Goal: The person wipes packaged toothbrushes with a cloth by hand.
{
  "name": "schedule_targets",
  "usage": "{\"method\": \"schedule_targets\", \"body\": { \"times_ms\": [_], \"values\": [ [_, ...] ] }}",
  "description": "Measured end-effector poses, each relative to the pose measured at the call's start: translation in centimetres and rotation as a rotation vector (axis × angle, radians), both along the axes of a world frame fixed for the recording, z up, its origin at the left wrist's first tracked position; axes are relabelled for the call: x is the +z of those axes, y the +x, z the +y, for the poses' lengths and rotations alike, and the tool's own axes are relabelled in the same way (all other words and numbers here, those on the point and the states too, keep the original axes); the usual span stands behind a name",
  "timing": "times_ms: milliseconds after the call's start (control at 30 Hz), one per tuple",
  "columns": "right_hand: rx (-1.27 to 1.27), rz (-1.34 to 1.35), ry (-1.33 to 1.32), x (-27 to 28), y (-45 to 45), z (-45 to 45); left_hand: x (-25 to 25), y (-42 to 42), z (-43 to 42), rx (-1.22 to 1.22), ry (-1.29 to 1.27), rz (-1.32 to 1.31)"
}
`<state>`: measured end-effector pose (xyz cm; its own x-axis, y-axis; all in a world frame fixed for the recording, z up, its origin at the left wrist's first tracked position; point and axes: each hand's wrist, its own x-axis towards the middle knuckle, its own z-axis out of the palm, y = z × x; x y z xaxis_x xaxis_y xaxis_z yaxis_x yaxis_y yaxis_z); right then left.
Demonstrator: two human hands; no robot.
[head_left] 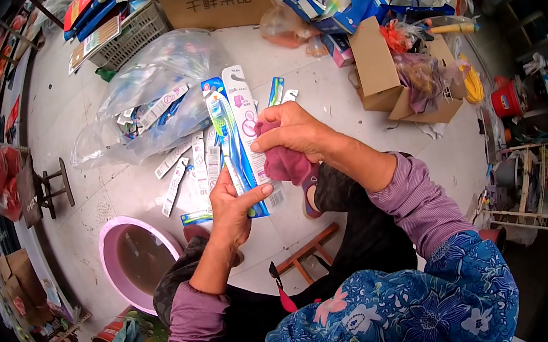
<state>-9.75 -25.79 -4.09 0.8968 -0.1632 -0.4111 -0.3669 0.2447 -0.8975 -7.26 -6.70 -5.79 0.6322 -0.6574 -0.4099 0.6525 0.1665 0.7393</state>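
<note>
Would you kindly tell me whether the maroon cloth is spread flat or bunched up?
Bunched up: the maroon cloth is gathered in crumpled folds in the right hand, with no flat expanse showing.

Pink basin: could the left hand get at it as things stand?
Probably yes: the basin stands beside the left leg with its top uncovered, though the left hand is occupied holding toothbrush packaging.
</note>
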Motion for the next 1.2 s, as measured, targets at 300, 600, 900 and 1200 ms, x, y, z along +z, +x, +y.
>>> {"method": "schedule_targets", "body": {
  "times_ms": [300, 600, 900, 1200],
  "values": [
    [-0.308, -0.176, 0.133, 1.1, 0.2, -1.7, -0.5, 1.4, 0.2, 0.088, 0.013, 0.116],
    [-0.029, -0.932, -1.220, 0.3, 1.4, 1.1, 1.0, -0.5, 0.7, -0.164, -0.038, 0.141],
    [0.014, -1.098, -1.082, 0.4, 0.7, 3.7, -0.2, 0.5, 0.8, -0.011, 0.003, 0.269],
    [-0.181, -0.978, -1.209, 0.2, 3.1, 0.8, 1.4, -1.2, 0.6, -0.194, 0.130, -0.071]
  ]
}}
